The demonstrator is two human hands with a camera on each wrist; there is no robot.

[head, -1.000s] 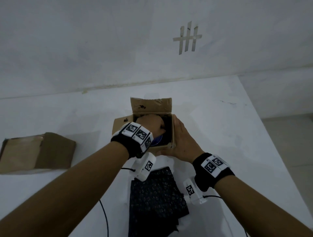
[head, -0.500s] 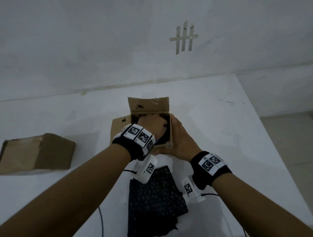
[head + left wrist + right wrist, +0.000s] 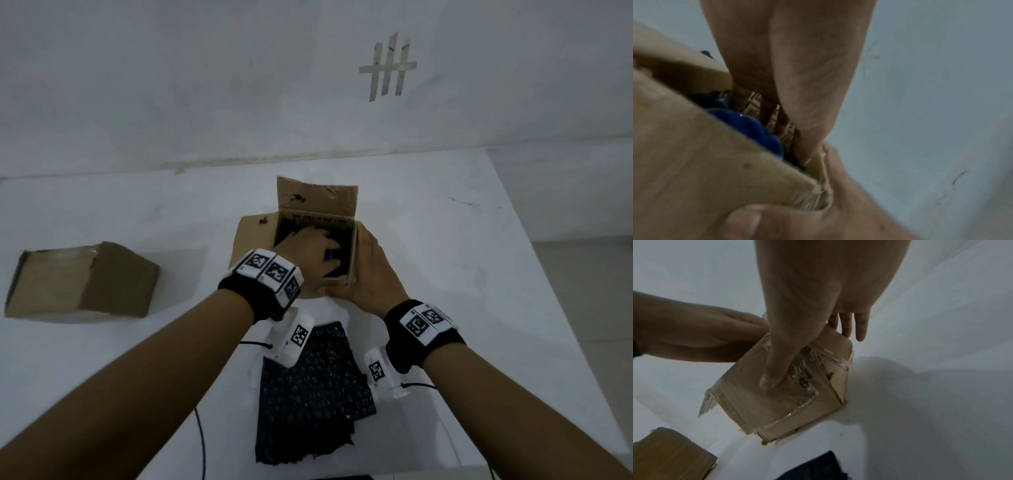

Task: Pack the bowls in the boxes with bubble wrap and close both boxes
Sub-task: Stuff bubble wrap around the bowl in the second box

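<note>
An open cardboard box (image 3: 317, 198) stands mid-table with its far and left flaps up. My left hand (image 3: 308, 246) reaches down inside it, fingers spread over a blue bowl (image 3: 748, 123) that sits in black bubble wrap (image 3: 715, 99). The fingertips are hidden by the palm (image 3: 797, 65) and the box wall. My right hand (image 3: 371, 270) braces the box's near right corner. Its thumb (image 3: 777, 369) is flat on the taped near wall (image 3: 777, 402), and its fingers (image 3: 859, 324) lie straight along the right wall.
A second cardboard box (image 3: 82, 281), flaps shut, lies at the left of the white table (image 3: 445, 257). A sheet of black bubble wrap (image 3: 308, 394) lies between my forearms near the front edge. A thin cable (image 3: 200, 442) trails beside it. A wall rises behind the table.
My left hand has pushed deeper into the box and covers more of the blue bowl. The right hand has stayed on the box's corner.
</note>
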